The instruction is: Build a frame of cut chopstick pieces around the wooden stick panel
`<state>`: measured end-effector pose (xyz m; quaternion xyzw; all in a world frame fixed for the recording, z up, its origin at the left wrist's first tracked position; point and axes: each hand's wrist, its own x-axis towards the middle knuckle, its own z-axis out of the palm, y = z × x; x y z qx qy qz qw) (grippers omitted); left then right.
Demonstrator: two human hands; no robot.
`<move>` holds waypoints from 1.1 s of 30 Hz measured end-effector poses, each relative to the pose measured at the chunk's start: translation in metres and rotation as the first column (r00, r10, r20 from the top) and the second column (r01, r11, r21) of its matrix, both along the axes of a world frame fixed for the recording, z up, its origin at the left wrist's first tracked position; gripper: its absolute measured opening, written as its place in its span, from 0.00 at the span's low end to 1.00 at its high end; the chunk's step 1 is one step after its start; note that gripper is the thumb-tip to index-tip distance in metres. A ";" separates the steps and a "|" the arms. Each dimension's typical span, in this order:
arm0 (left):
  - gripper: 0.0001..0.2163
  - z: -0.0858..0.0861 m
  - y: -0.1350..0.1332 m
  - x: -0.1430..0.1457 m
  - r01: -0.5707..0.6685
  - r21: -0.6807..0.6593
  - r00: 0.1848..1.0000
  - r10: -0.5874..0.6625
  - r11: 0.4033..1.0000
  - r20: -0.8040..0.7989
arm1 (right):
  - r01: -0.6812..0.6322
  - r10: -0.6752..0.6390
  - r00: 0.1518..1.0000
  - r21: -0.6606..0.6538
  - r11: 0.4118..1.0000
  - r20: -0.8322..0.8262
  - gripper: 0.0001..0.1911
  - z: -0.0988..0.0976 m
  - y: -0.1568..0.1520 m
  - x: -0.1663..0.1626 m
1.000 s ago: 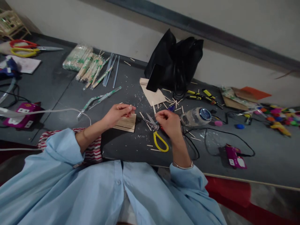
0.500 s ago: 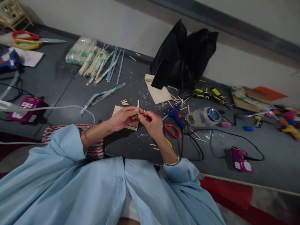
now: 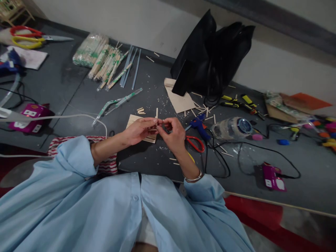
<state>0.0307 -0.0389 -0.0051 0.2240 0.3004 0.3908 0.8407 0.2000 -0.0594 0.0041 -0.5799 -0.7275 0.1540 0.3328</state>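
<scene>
My left hand (image 3: 138, 131) is closed in a pinch, with a short, thin wooden stick (image 3: 156, 112) rising from its fingertips. Close against it, my right hand (image 3: 174, 135) has thumb and forefinger pressed together; whatever lies between them is too small to make out. Beneath the left hand, partly covered, lies a flat panel of wooden sticks laid side by side (image 3: 133, 120). A few short stick pieces (image 3: 141, 110) lie just beyond it. Right of my right hand are a blue glue gun (image 3: 200, 128) and red-handled scissors (image 3: 195, 144).
Wrapped chopsticks (image 3: 109, 68) and blue-grey glue sticks (image 3: 136, 69) lie at the back left. A black bag (image 3: 210, 56) stands against the wall. To the right are a plastic bottle (image 3: 228, 128), pliers (image 3: 244, 105) and a purple power block (image 3: 273, 177) with trailing cables.
The view has shifted slightly, so the table's things sit a little higher and mostly further right. My hands stay together, their fingertips shifting slightly around the small piece.
</scene>
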 end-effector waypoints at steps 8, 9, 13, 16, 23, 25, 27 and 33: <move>0.13 -0.002 -0.001 0.001 -0.006 -0.011 1.000 0.006 1.000 0.011 | 0.023 -0.029 0.993 -0.058 0.998 -0.111 0.11 -0.005 0.000 0.000; 0.13 -0.002 -0.001 0.001 -0.006 -0.004 1.000 0.006 1.000 0.008 | 0.023 -0.029 0.993 -0.060 0.998 -0.115 0.11 -0.006 0.001 -0.001; 0.13 -0.003 0.000 0.001 -0.039 0.038 0.998 0.040 0.999 -0.042 | 0.002 -0.011 0.994 -0.080 0.997 -0.111 0.12 -0.003 0.002 -0.003; 0.14 -0.001 0.001 0.000 -0.090 0.078 0.989 0.098 0.993 -0.112 | -0.026 0.021 0.999 -0.118 0.993 -0.045 0.15 0.009 0.000 0.001; 0.12 0.011 0.003 -0.006 -0.080 0.210 0.958 0.134 0.975 -0.256 | 0.080 0.025 0.877 -0.197 0.977 0.480 0.23 0.022 -0.035 0.061; 0.10 0.012 0.004 -0.007 -0.065 0.172 0.965 0.106 0.983 -0.241 | 0.101 0.029 0.838 -0.207 0.973 0.545 0.25 0.015 -0.048 0.081; 0.07 0.011 0.005 -0.008 -0.050 0.117 0.974 0.075 0.992 -0.214 | 0.065 0.072 0.856 -0.245 0.967 0.511 0.28 0.009 -0.058 0.096; 0.05 0.011 0.007 -0.009 -0.033 0.020 0.987 0.036 0.999 -0.156 | 0.083 0.022 0.821 -0.156 0.984 0.571 0.36 0.001 -0.070 0.106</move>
